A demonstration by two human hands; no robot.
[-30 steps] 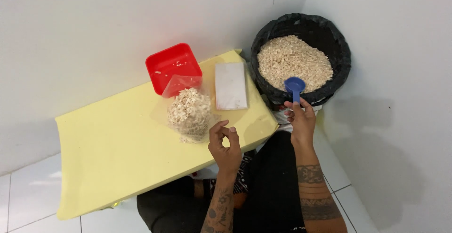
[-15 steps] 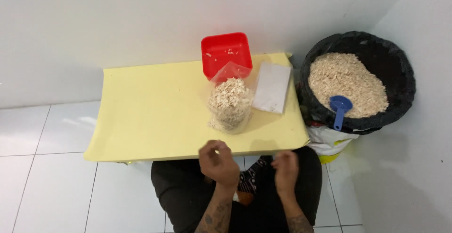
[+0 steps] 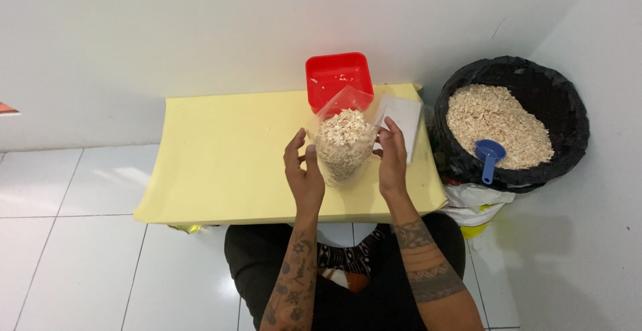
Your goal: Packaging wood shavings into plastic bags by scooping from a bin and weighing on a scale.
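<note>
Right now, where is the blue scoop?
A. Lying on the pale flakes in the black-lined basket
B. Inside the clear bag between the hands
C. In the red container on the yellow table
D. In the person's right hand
A: the blue scoop lies on the flakes in the black-lined basket, while both hands, left hand and right hand, are at the clear bag.
</note>
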